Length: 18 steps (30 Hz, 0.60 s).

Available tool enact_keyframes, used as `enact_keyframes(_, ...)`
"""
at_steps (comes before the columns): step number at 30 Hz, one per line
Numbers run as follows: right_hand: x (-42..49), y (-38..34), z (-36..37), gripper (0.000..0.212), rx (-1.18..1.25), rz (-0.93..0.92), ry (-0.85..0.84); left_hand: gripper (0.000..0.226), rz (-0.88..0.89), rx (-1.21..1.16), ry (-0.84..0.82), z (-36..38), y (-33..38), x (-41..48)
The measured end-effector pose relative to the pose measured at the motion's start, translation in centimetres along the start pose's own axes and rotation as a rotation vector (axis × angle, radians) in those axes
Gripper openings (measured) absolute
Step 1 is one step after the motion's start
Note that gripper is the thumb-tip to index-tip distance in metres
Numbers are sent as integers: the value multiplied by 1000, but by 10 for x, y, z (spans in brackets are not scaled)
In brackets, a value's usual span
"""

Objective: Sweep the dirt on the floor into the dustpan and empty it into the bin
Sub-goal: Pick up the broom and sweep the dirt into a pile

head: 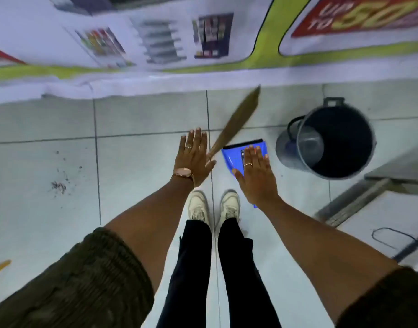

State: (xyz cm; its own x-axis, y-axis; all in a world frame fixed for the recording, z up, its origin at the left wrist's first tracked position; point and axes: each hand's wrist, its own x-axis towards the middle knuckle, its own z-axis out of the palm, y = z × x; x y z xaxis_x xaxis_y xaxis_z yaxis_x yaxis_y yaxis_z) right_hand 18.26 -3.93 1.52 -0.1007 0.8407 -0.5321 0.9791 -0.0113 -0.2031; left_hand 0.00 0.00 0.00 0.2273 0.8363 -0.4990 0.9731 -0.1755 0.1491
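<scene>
The pale tiled floor (144,119) carries everything; a printed white and green banner (156,69) lies along it beyond the blue plastic dustpan (231,155); the dark grey round plastic bin (340,143), open-mouthed, stands just right of the dustpan; a brown bristle hand broom (236,119) lies slanted just left of the dustpan; a scatter of dark dirt (60,185) sits well to the dustpan's left. The left hand (193,157) hovers flat beside the broom, the right hand (255,176) flat over the dustpan; all fingers spread wide, holding nothing; 2 white shoes (198,207) stand below the dustpan.
</scene>
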Motion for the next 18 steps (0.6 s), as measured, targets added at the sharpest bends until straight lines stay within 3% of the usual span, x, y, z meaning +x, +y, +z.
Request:
enact_keyframes(3, 28, 0, 64, 67, 16, 35, -19, 74, -117, -40, -179, 75, -16, 25)
enact_keyframes(6, 73, 3, 141, 65, 12, 35, -23, 70, -172, -76, -251, 160, -33, 63)
enact_keyframes(13, 172, 25, 285, 58, -50, 36, -11, 57, -222, -164, -129, 310, -41, 149)
enact_keyframes(18, 188, 37, 329, 59, -54, 9, -12, 48, -384, -164, -45, 348, -40, 188)
